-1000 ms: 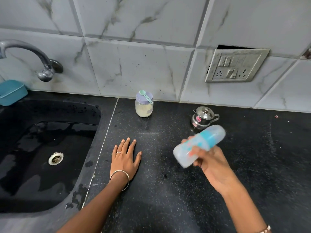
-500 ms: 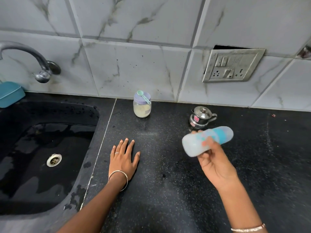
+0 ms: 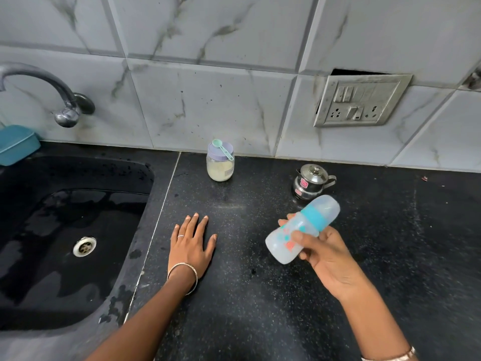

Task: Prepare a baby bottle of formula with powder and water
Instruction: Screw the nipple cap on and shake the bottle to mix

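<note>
black counter [image 3: 260, 295]: one bottle [image 3: 299, 230] held, one jar [image 3: 220, 165], one pot [image 3: 311, 181]

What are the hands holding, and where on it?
The right hand grips the baby bottle round its body; the left hand rests flat on the counter.

The left hand [image 3: 192, 246] lies flat, palm down on the black speckled stone counter [image 3: 260, 295], just right of the black sink basin [image 3: 52, 256]. Its fingers are straight and slightly spread. A thin silver bangle [image 3: 183, 274] circles its wrist. Farther right of the sink, the right hand [image 3: 328, 256] hovers above the counter. Its thumb and curled fingers grip a translucent plastic baby bottle with a teal collar [image 3: 299, 230], which is tilted with its cap end up and away.
</note>
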Demonstrator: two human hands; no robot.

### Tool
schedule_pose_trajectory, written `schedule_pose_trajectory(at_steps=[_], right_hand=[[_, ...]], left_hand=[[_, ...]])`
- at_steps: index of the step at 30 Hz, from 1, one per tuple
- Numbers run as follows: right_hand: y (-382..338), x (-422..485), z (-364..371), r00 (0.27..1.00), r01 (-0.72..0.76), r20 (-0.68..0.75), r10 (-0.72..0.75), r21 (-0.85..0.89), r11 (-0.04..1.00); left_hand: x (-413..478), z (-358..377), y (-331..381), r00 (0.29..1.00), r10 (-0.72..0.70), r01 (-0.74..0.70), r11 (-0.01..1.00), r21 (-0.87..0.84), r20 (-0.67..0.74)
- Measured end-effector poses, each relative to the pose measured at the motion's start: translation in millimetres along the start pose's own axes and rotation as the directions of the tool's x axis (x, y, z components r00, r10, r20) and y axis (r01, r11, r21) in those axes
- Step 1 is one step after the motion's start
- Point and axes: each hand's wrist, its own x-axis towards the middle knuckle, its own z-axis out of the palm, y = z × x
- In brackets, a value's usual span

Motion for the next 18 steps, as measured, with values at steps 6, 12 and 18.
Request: schedule_pose_trajectory(at_steps=[6,12,18], right_hand=[[-1,2,4,0.995,0.098,-0.03,-0.093,0.246,0.964],[-9,-5,7,0.993,0.12,-0.022,-0.117,0.177,0.977],[-6,-10,1,0.998,0.013,0.059,-0.011,-0.026,1.0]], left_hand=[[0,-1,0,1.0,-0.002,0.002,1.0,0.0,-0.001],[0,-1,1,1.0,0.001,-0.001,1.0,0.007,0.004],[0,-1,0,1.0,0.001,-0.001,1.0,0.002,0.013]])
